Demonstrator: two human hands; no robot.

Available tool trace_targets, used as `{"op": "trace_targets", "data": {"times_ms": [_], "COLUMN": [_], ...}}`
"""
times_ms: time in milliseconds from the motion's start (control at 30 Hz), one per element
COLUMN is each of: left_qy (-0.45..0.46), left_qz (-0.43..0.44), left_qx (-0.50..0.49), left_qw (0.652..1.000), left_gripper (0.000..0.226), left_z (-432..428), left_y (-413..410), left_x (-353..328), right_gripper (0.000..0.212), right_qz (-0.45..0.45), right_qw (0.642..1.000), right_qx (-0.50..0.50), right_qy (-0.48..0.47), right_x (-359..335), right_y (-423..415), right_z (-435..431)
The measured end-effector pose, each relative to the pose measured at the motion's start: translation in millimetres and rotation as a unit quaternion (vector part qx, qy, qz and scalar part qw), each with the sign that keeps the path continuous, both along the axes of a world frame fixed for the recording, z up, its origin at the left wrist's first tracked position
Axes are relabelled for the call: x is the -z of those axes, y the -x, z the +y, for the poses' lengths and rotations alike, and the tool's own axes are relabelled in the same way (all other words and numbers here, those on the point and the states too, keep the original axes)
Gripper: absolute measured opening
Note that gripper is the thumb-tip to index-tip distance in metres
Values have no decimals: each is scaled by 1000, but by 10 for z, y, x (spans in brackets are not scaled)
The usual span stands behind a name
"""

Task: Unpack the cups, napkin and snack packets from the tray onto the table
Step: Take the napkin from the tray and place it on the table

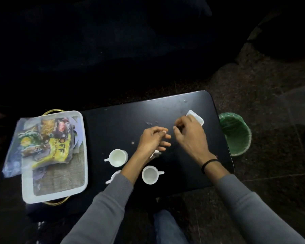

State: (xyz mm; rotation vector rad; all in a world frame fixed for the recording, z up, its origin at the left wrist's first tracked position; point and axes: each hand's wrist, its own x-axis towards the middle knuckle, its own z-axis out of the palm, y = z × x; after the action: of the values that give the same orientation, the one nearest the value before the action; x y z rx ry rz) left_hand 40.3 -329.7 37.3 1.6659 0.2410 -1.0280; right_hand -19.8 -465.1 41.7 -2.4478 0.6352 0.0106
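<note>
A white-rimmed tray [81, 155] sits at the table's left end and holds several snack packets [58, 147] piled at its far side. Three white cups stand on the black table [123, 120]: one [117, 157] near the tray, one [151, 174] between my forearms, and one [114, 176] half hidden under my left sleeve. My left hand [153, 140] hovers at mid-table with its fingers loosely curled. A white scrap [156, 154] shows beneath it. My right hand [188, 132] has curled fingers and covers part of a white napkin-like piece [196, 117]. Whether it grips the piece is unclear.
A green-lined waste bin [236, 134] stands on the floor just past the table's right end. Small crumbs and scraps [149, 122] lie on the table beyond my hands. The tray rests on a gold-rimmed stand [55, 110]. My knee [167, 224] is below the table's near edge.
</note>
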Motion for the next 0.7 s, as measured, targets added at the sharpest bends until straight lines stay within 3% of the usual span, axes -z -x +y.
{"op": "trace_targets", "data": {"times_ms": [267,700], "left_qy": [-7,-85], "left_qz": [-22,-127], "left_qx": [-75,-150], "left_qw": [997,977], "left_gripper": [19,15], "left_z": [990,2977], "left_y": [-110,-683], "left_x": [126,280], "right_gripper": [14,10], "right_qz": [28,33], "right_qw": [995,975], "right_qx": [-83,-210], "right_qy": [-50,-66], "right_x": [47,312], "right_y": [-275,-1179], "right_z": [964,3009]}}
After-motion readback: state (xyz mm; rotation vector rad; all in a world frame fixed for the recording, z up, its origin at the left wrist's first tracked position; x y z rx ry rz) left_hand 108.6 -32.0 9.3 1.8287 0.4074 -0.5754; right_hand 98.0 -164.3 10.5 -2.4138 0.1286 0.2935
